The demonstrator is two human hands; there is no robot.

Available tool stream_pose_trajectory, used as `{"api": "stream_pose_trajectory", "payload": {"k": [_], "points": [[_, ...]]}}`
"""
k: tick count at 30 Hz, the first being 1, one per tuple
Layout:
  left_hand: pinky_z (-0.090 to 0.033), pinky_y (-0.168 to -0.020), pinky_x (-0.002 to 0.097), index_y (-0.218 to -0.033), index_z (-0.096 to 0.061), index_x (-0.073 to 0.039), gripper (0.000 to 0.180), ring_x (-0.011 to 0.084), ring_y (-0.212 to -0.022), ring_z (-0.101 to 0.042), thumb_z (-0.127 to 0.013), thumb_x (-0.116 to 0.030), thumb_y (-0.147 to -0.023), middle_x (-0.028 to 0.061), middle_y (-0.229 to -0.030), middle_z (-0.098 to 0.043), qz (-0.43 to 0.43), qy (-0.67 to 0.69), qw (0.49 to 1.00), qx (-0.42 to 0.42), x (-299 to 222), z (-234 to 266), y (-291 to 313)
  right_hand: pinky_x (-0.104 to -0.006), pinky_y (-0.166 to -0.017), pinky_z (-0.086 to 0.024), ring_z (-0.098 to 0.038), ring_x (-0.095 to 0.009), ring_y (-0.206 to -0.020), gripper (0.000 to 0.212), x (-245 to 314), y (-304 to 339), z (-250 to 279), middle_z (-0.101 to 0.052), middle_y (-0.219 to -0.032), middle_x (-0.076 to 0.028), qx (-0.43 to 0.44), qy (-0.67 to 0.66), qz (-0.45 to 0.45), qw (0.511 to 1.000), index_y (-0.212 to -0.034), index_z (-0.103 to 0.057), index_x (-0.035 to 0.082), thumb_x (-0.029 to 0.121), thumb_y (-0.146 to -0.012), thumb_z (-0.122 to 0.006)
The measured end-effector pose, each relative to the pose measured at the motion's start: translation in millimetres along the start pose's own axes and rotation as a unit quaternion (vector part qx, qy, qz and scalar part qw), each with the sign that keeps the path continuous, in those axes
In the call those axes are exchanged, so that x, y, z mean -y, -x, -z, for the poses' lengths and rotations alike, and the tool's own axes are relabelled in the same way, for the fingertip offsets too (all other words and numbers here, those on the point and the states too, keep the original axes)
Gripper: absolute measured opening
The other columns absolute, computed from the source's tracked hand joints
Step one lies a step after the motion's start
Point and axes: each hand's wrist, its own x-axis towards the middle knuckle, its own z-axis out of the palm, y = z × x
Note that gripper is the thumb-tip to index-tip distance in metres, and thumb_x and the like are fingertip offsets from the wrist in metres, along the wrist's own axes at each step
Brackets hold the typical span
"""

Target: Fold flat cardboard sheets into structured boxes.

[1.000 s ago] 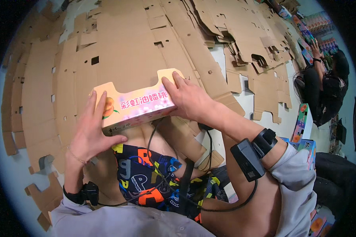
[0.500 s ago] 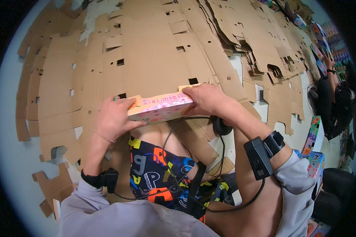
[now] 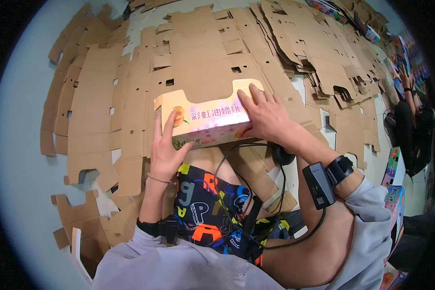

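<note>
Near: black multicolour-print fabric shorts (image 3: 205,208) are covering the lap | Just beyond: peach-and-pink notched cardboard carton (image 3: 212,123) is sitting between hands; left hand (image 3: 166,147) is clamping its left end, right hand (image 3: 270,116) its right | Judged: light, fairly stiff, slick-faced, crease-prone; folded ends suiting grip | Farther: flat brown cardboard sheets (image 3: 193,63) are lying spread
</note>
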Motion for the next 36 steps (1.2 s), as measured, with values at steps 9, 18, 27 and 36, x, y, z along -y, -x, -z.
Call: {"api": "stream_pose_trajectory", "payload": {"k": [9,18,27,36], "points": [[-0.039,-0.101,0.0334,-0.134,-0.044,-0.002,0.074,0.022,-0.12,-0.051,-0.072,0.001,-0.066,0.0131,-0.129,-0.055,-0.014,0.173,0.985,-0.003,18.0,-20.2,1.9,-0.0477,-0.083,-0.049,-0.057,-0.051,-0.095,0.099,-1.2,-0.3,3.6,-0.028,-0.133,-0.042,0.079,-0.145,-0.07,0.984,-0.137,-0.027,0.01,0.042,-0.061,-0.082],[-0.04,-0.101,0.0329,-0.123,-0.052,-0.002,0.069,0.02,-0.116,-0.051,-0.073,0.007,-0.058,0.0102,-0.122,-0.056,0.049,0.385,0.921,-0.024,20.4,-24.2,-4.6,-0.0484,-0.091,-0.046,-0.052,-0.05,-0.107,0.098,-9.8,-2.0,-2.0,-0.02,-0.141,-0.035,0.071,-0.196,-0.049,0.977,-0.139,-0.028,0.01,0.037,-0.062,-0.082],[-0.044,-0.096,0.0325,-0.131,-0.042,-0.003,0.076,0.0206,-0.114,-0.052,-0.07,0.012,-0.062,0.012,-0.124,-0.051,0.039,0.401,0.913,-0.061,27.3,-34.0,8.2,-0.0582,-0.1,-0.033,-0.038,-0.039,-0.126,0.094,-5.3,-8.1,5.4,-0.034,-0.142,-0.015,-0.04,0.022,0.109,0.993,-0.138,-0.034,0.016,0.05,-0.062,-0.077],[-0.042,-0.073,0.0292,-0.095,-0.06,0.001,0.022,0.0176,-0.082,-0.051,-0.069,-0.001,-0.074,0.0093,-0.095,-0.055,0.059,0.163,0.949,-0.263,-16.3,1.4,32.1,-0.0475,-0.1,-0.036,-0.04,-0.036,-0.125,0.09,-4.2,-10.3,-3.7,-0.04,-0.138,-0.016,0.014,-0.053,0.1,0.993,-0.139,-0.037,0.016,0.043,-0.063,-0.079]]}}
